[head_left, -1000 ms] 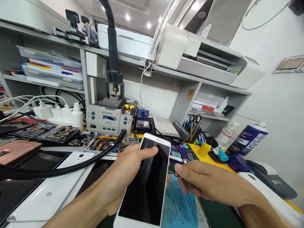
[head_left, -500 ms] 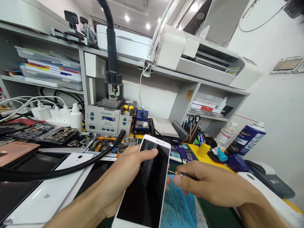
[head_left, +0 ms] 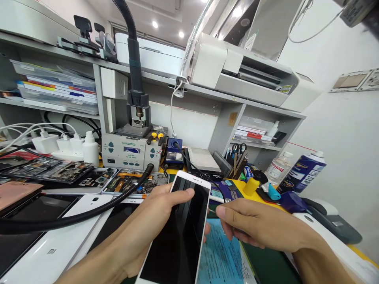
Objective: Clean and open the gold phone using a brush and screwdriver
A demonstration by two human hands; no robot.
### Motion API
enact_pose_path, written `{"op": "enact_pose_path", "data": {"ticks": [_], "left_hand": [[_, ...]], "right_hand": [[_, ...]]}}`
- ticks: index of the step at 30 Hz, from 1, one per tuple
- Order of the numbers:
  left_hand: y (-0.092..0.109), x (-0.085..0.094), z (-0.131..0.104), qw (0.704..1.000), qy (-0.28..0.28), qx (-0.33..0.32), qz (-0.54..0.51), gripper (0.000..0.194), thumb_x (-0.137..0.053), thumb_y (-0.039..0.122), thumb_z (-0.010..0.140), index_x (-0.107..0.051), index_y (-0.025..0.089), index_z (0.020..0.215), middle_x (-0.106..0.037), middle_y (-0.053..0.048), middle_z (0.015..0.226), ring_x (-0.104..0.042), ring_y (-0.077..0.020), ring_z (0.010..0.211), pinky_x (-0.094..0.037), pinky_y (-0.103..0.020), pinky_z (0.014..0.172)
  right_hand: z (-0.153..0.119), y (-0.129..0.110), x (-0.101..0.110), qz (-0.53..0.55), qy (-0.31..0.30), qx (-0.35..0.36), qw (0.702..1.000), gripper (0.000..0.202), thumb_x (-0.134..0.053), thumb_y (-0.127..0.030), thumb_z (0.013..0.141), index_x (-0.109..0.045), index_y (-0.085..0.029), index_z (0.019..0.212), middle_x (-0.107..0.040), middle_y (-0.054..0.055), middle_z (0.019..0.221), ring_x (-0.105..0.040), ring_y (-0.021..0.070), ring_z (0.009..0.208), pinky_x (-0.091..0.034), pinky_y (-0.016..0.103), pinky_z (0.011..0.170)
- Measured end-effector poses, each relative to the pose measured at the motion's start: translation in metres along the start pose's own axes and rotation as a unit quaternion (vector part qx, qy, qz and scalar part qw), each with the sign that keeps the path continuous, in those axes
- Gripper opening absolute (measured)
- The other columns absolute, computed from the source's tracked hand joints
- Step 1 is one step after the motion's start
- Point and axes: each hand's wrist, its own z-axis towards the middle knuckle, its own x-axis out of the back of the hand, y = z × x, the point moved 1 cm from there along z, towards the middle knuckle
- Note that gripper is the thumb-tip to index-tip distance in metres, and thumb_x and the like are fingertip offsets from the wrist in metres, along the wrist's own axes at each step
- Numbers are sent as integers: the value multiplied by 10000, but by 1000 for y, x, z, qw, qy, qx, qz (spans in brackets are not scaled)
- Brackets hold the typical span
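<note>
My left hand (head_left: 166,209) is closed round a white smartphone (head_left: 177,232), held upright with its dark screen towards me. The thumb lies across the screen's upper part, and fingertips show at the right edge. Beside that edge, my right hand (head_left: 254,225) pinches a thin metal-tipped tool (head_left: 212,211) between thumb and forefinger. Only a short piece of the tool shows; the rest is hidden by the fingers. Its tip points at the phone's side; whether it touches, I cannot tell. Under the hands lies a blue sheet with writing (head_left: 222,252) on a dark green mat (head_left: 266,260).
A black hose (head_left: 74,221) crosses the left side above a white Mi phone back (head_left: 56,244). Behind stand a soldering station (head_left: 127,152) and a tray of small parts (head_left: 133,181). To the right are a yellow cap (head_left: 251,186), a clear bottle (head_left: 278,167) and a blue spray can (head_left: 304,169).
My right hand has turned and its fingers have shifted, so the tool's dark handle no longer shows. The left hand still holds the phone. The whole view has moved slightly.
</note>
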Motion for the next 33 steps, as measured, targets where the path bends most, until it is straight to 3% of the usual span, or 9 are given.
{"op": "enact_pose_path", "data": {"ticks": [5, 9, 15, 21, 24, 27, 33], "left_hand": [[3, 2, -2, 1000, -14, 23, 7, 203, -629, 359, 902, -706, 172, 919, -730, -113, 694, -695, -243, 646, -567, -402, 744], [4, -3, -4, 1000, 13, 8, 13, 191, -651, 337, 874, -731, 168, 915, -728, -106, 674, -703, -252, 620, -583, -422, 732], [3, -7, -5, 999, 24, -18, 30, 180, -651, 313, 858, -743, 157, 863, -725, -108, 643, -705, -253, 595, -596, -376, 666], [6, -3, -4, 1000, -11, 20, 21, 194, -689, 326, 844, -749, 143, 867, -733, -126, 671, -730, -287, 658, -598, -405, 701], [6, -2, -4, 999, 1, 31, 17, 203, -692, 341, 849, -736, 145, 879, -740, -124, 690, -721, -271, 625, -592, -396, 684], [7, -4, -6, 999, 13, 27, 38, 182, -666, 330, 873, -726, 159, 884, -756, -119, 749, -728, -261, 660, -592, -394, 708], [7, -4, -5, 998, 5, 32, 52, 234, -663, 375, 870, -735, 152, 872, -731, -122, 659, -723, -281, 673, -587, -418, 741]], "right_hand": [[0, -1, 1, 5, 8, -16, 1000, 695, -310, -772, 932, -645, -181, 787, -475, -29, 620, -449, 107, 539, -396, 212, 521], [-1, -1, 2, -2, 12, -20, 1000, 680, -309, -756, 944, -638, -183, 782, -484, -28, 636, -457, 111, 553, -395, 224, 543], [-1, 3, 3, -99, 9, 64, 993, 535, -469, -703, 928, -535, -197, 765, -416, -52, 676, -392, 111, 613, -309, 231, 538], [0, 0, 3, -25, -16, 47, 998, 508, -494, -654, 945, -552, -187, 753, -446, -48, 654, -408, 98, 586, -337, 203, 522], [0, 0, 3, 10, -20, 31, 999, 535, -479, -679, 938, -575, -182, 763, -464, -41, 654, -427, 94, 565, -352, 189, 501], [0, 2, 4, 23, -11, 7, 1000, 579, -439, -720, 929, -596, -186, 768, -442, -47, 599, -426, 98, 524, -358, 193, 479], [-1, 7, 3, 10, 16, -10, 1000, 721, -296, -791, 920, -637, -170, 786, -488, -27, 620, -441, 101, 511, -391, 226, 517]]}}
